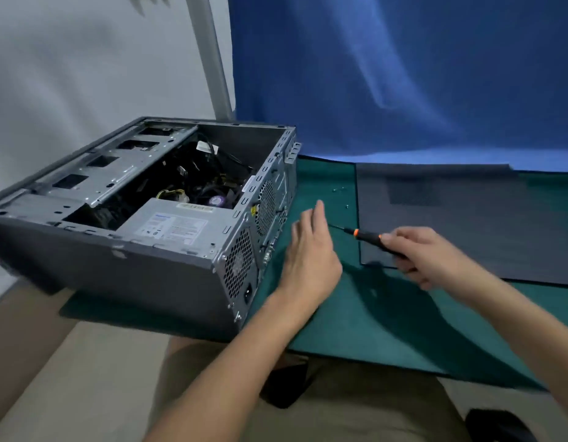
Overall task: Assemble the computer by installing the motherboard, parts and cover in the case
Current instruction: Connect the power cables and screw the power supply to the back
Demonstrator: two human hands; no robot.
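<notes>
**Case open, screwdriver in hand, cover not yet on**

Desktop case [168, 269] lies on its side at the left of the surface, partly on a green mat [388, 314], open face up. Inside: power supply [171, 223] at the near rear corner, drive cage [117, 167] along the far-left side, black cables [206, 180] tangled in the middle. A fan with a purple label [217, 200] shows beneath them. The motherboard itself is hidden under the wiring.

Cover panel [467, 224] lies flat on the mat, right of the case and apart from it. A few small screws [336, 188] lie loose on the mat between case and panel.

Left hand [308, 250]: fingers straight, holding nothing, just beside the case's rear face. Right hand [426, 253]: curled round the black handle of a screwdriver [368, 236] with an orange collar. Its shaft points left toward the case, and the tip is hidden behind the left hand.

Judgement: the internals look largely fitted, and the step in hand seems to be screw work at the rear of the case. The next move likely calls for picking up a loose screw, seating it on the tip, and steadying the case with the free hand. After that the cover has to go on and be fastened
</notes>
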